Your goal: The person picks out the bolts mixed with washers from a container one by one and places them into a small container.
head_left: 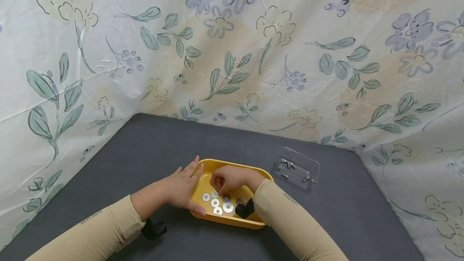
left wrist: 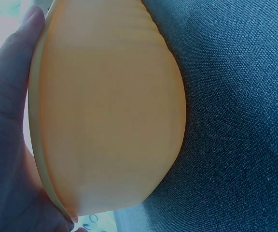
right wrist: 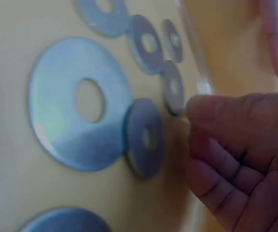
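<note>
My left hand (head_left: 181,188) spans the left end of a yellow plastic bin (head_left: 228,219), fingers spread and straight along the rim. The left wrist view shows that hand against the rim, above the bin's outer wall (left wrist: 110,106). My right hand (head_left: 232,178) reaches inside the bin with curled fingers. Its thumb and fingertips pinch what looks like a thin washer (head_left: 216,188) seen edge-on, mostly hidden by the fingers. Several flat metal washers lie on the bin floor beside it, among them a large one (right wrist: 57,104) and a smaller one (right wrist: 146,150) overlapping its edge.
Behind and right of the bin lies a clear plastic tray (head_left: 311,168) holding small metal parts (head_left: 288,164). The dark grey cloth surface (head_left: 163,140) meets a floral curtain (head_left: 232,51) at the back and sides. A black strap (head_left: 154,230) shows below the left wrist.
</note>
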### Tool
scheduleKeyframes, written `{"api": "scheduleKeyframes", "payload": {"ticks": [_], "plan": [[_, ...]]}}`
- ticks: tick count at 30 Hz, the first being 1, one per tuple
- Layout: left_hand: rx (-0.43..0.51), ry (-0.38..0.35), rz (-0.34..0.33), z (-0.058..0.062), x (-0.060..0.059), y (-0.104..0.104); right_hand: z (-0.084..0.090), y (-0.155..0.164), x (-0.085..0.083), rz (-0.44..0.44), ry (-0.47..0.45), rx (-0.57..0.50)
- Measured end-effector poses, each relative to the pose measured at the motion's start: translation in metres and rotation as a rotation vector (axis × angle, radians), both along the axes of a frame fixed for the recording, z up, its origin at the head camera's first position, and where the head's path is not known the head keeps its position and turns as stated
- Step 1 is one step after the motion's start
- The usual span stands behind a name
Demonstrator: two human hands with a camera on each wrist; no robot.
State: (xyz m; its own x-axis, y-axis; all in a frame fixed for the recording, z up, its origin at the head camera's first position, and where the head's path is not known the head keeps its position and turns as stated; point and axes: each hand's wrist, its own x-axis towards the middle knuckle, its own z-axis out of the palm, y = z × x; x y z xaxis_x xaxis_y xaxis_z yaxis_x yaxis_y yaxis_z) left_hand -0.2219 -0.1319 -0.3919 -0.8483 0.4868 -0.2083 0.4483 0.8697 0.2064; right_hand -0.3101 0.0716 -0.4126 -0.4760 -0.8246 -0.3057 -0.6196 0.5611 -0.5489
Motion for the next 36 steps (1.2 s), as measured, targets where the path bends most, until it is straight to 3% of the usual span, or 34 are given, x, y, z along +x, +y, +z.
{"api": "scheduleKeyframes", "payload": {"ticks": [8, 18, 36], "plan": [[-0.004, 0.006, -0.004, -0.001, -0.001, 0.000, 0.016, 0.004, -0.001, -0.010, 0.004, -0.032], [-0.012, 0.024, -0.001, -0.002, -0.001, 0.000, 0.039, 0.025, -0.004, -0.123, -0.062, -0.150], [-0.009, 0.022, -0.002, -0.002, 0.000, 0.000, 0.075, 0.089, -0.010, -0.313, -0.048, -0.280]]}}
